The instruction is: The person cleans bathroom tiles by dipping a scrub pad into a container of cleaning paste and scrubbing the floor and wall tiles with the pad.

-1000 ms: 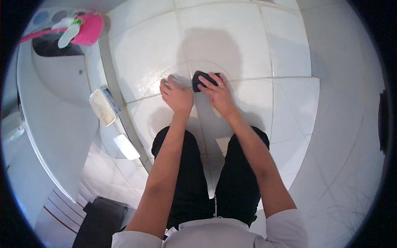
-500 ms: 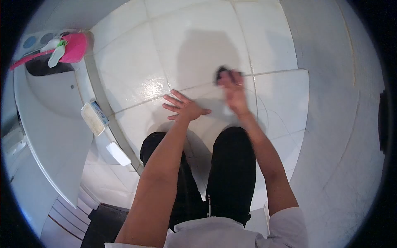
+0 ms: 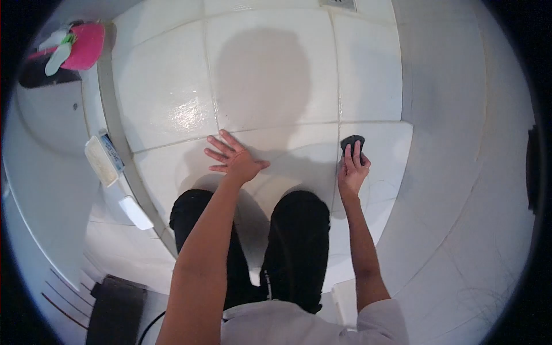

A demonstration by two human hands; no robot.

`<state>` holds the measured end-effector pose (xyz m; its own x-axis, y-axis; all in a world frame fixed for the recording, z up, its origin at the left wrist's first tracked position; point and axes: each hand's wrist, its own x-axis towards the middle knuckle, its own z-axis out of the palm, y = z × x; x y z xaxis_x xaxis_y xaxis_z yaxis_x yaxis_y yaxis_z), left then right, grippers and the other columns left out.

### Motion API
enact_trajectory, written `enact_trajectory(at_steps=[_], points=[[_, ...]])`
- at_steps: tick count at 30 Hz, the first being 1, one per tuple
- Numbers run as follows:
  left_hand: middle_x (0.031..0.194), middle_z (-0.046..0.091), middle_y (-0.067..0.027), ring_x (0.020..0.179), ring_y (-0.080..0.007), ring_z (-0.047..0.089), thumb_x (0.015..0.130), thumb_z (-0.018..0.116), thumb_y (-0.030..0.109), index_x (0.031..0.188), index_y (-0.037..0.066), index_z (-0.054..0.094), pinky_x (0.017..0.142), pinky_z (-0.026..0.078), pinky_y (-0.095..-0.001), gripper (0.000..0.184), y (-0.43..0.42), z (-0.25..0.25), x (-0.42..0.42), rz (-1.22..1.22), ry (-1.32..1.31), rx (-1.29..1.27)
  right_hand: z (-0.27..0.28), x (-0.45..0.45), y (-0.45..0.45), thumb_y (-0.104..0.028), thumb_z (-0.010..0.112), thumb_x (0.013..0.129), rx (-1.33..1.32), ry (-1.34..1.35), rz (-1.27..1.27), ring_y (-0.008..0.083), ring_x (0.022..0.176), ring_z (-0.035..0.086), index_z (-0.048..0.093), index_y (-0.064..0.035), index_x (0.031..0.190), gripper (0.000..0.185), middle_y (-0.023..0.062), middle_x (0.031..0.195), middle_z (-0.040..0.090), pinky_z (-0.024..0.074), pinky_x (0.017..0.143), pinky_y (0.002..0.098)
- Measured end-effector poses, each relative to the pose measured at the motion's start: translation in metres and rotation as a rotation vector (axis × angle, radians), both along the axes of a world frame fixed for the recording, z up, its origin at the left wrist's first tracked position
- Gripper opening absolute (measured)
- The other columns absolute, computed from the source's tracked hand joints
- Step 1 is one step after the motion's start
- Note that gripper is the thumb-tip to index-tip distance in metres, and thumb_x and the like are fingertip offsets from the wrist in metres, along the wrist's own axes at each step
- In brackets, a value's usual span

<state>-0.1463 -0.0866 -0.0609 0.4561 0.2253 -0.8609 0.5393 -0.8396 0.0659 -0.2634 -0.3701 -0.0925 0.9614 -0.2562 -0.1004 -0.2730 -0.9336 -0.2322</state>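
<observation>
My left hand (image 3: 238, 163) leans on the white floor tiles (image 3: 167, 129), palm down with the fingers spread and nothing held. To the right, my right hand (image 3: 355, 171) grips a small black scrubbing pad (image 3: 352, 140) and presses it on the tile near a grout line. The pad's far end shows beyond the fingers; the rest is covered by the hand. Wet shine shows on the tiles left of centre.
A pink dustpan (image 3: 86, 46) with a pale green-and-white brush (image 3: 58, 59) lies upper left. An open white tub (image 3: 103, 161) and its white lid (image 3: 136, 213) rest on the left ledge. A grey wall (image 3: 448, 144) bounds the right; a drain (image 3: 340, 4) shows at the top.
My right hand has swept to the right and toward me across the tile with the black scrubbing pad. My left hand stays planted, while the camera view has shifted.
</observation>
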Motion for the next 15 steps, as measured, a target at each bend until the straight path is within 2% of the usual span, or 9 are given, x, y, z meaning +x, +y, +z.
enact_trajectory(at_steps=[3,5,8,9,11,13,15], points=[[0.137,-0.038,-0.0347,0.125,-0.0589,-0.031,0.061,0.086,0.041,0.135,0.003,-0.035,0.095,0.001,-0.0781,0.147,0.000,0.003,0.004,0.021,0.006,-0.010,-0.008,0.076,-0.037,-0.001,0.057,0.077,-0.121,-0.085,0.131,0.0326,0.112,0.047,0.055,-0.0211,0.130,0.056,0.0038,0.147,0.038,0.0354,0.097,0.0499],[0.136,-0.040,-0.0340,0.125,-0.0581,-0.033,0.062,0.086,0.039,0.134,0.004,-0.037,0.095,0.000,-0.0773,0.147,-0.001,0.001,-0.002,0.022,0.017,-0.019,-0.007,0.134,-0.051,-0.002,0.056,0.076,-0.125,-0.072,0.037,0.0362,0.115,0.045,0.051,-0.0212,0.133,0.061,0.0025,0.146,0.040,0.0348,0.097,0.0504],[0.136,-0.039,-0.0351,0.125,-0.0591,-0.030,0.061,0.087,0.039,0.134,0.004,-0.037,0.095,0.001,-0.0777,0.148,0.003,0.001,-0.003,-0.006,-0.051,-0.014,0.000,0.108,-0.016,-0.003,0.056,0.076,-0.124,-0.131,0.068,0.0360,0.118,0.044,0.048,-0.0212,0.135,0.063,0.0025,0.146,0.040,0.0339,0.099,0.0505],[0.136,-0.039,-0.0353,0.125,-0.0597,-0.030,0.061,0.086,0.039,0.135,0.004,-0.036,0.095,0.001,-0.0776,0.147,0.003,0.001,-0.001,-0.001,-0.018,-0.018,-0.010,0.076,-0.011,-0.003,0.057,0.076,-0.106,-0.110,0.134,0.0355,0.120,0.042,0.048,-0.0215,0.136,0.063,0.0021,0.147,0.039,0.0329,0.100,0.0506],[0.136,-0.038,-0.0355,0.125,-0.0603,-0.029,0.061,0.086,0.040,0.135,0.004,-0.035,0.095,0.001,-0.0776,0.147,0.001,0.002,0.003,0.022,0.012,-0.023,0.006,0.030,0.021,-0.003,0.058,0.075,-0.051,0.035,0.101,0.0356,0.123,0.041,0.049,-0.0238,0.135,0.064,0.0020,0.148,0.037,0.0315,0.101,0.0524],[0.136,-0.038,-0.0358,0.124,-0.0612,-0.029,0.061,0.086,0.041,0.136,0.004,-0.035,0.095,0.001,-0.0776,0.147,0.002,0.000,0.002,0.003,0.009,-0.018,-0.006,0.043,0.009,-0.003,0.058,0.074,-0.110,-0.017,0.151,0.0359,0.123,0.041,0.049,-0.0235,0.134,0.064,0.0012,0.149,0.036,0.0317,0.101,0.0522],[0.136,-0.038,-0.0359,0.124,-0.0615,-0.029,0.061,0.086,0.041,0.136,0.004,-0.035,0.095,0.001,-0.0776,0.147,0.004,0.002,0.001,0.010,-0.002,-0.026,0.006,0.088,0.010,-0.001,0.057,0.074,-0.133,-0.036,0.169,0.0370,0.123,0.040,0.049,-0.0218,0.134,0.065,-0.0012,0.150,0.033,0.0331,0.100,0.0511]])
